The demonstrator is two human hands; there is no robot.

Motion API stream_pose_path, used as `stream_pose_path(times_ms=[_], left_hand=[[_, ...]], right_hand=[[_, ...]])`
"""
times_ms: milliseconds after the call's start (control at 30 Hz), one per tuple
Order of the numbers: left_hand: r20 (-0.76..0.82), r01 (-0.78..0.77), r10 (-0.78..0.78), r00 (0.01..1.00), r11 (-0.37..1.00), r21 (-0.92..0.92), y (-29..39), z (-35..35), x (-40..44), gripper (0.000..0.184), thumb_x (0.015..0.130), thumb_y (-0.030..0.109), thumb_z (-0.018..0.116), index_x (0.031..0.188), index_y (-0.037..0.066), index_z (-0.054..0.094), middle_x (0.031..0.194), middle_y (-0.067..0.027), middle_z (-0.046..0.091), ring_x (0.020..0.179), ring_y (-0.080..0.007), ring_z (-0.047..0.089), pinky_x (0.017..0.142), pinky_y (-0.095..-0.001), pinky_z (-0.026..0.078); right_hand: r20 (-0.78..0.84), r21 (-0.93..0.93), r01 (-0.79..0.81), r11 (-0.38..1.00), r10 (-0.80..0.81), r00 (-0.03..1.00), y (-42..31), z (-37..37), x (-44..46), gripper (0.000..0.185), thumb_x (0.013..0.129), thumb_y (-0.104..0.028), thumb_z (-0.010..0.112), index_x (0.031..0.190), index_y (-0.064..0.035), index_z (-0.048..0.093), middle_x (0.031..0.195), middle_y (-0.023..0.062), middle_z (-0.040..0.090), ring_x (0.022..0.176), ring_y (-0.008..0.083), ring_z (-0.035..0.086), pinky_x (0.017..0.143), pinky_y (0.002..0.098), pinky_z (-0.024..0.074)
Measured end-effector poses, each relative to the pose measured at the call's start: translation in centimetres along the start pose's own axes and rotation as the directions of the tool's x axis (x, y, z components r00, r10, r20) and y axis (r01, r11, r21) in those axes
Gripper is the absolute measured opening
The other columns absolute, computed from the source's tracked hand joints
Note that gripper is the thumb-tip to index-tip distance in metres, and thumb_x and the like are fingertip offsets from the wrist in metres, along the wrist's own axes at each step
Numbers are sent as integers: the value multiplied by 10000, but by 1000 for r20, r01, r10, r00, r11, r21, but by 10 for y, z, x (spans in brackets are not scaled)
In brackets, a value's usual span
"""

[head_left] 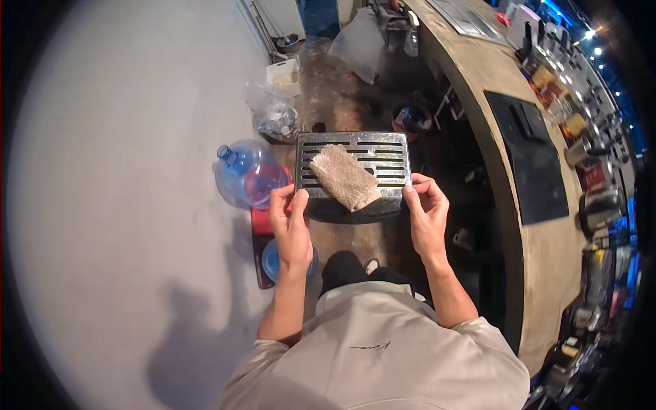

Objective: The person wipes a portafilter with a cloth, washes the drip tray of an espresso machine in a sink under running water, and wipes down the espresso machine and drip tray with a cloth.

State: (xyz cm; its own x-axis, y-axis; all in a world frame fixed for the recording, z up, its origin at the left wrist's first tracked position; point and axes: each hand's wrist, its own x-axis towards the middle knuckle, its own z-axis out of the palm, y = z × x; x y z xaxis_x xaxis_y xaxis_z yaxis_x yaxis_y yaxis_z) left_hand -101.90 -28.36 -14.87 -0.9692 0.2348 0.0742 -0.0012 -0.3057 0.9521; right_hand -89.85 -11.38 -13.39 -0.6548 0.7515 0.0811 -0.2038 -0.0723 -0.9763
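Between my two hands is a drip tray point(391, 156) with a slotted metal grate on top and a black front edge. My left hand point(290, 222) pinches its left side, thumb up near the front corner. On the right side, my right hand point(429, 212) grips the matching corner, with the thumb on the rim. A folded beige cloth point(344, 176) lies slantwise across the grate and overhangs the front edge a little. Neither hand touches the cloth.
A blue water bottle point(253, 174) stands left beside the white wall point(123, 171). Beyond it are a plastic bag point(275, 119) and a white container point(283, 76). Along the right runs a counter point(547, 260) with a black mat point(529, 160) and several kitchen items.
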Motion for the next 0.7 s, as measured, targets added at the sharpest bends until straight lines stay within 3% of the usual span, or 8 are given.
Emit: stream_pose_path(times_ms=[333,467,633,700], left_hand=[[66,78,-69,995,986,-147,-36,72,257,146,931,69,569,1071,37,544,960,-28,563,855,-74,466,793,-202,380],[88,126,-112,990,976,-177,-47,95,376,153,931,70,570,1077,35,542,975,-31,558,867,-74,470,793,-201,384],[81,133,-117,990,964,-231,-74,124,509,147,928,73,577,1067,36,543,985,-32,552,864,-76,474,783,-201,389],[74,141,-126,989,962,-235,-85,132,554,146,929,77,576,1065,37,541,987,-34,553,866,-78,476,781,-202,391]], right_hand=[[-16,4,60,998,-60,998,35,75,254,183,899,-54,619,747,-19,523,1136,97,562,924,146,516,863,255,409],[-23,-25,79,997,-80,997,47,117,365,135,898,-44,588,780,3,544,1129,95,565,867,127,514,778,234,416],[-49,-57,-19,998,17,999,55,165,492,129,871,-40,589,754,-1,551,1111,101,577,864,146,520,786,247,420],[-39,-130,27,991,-32,999,69,179,540,126,861,-46,594,750,-3,554,1099,101,580,858,152,521,787,253,421]])
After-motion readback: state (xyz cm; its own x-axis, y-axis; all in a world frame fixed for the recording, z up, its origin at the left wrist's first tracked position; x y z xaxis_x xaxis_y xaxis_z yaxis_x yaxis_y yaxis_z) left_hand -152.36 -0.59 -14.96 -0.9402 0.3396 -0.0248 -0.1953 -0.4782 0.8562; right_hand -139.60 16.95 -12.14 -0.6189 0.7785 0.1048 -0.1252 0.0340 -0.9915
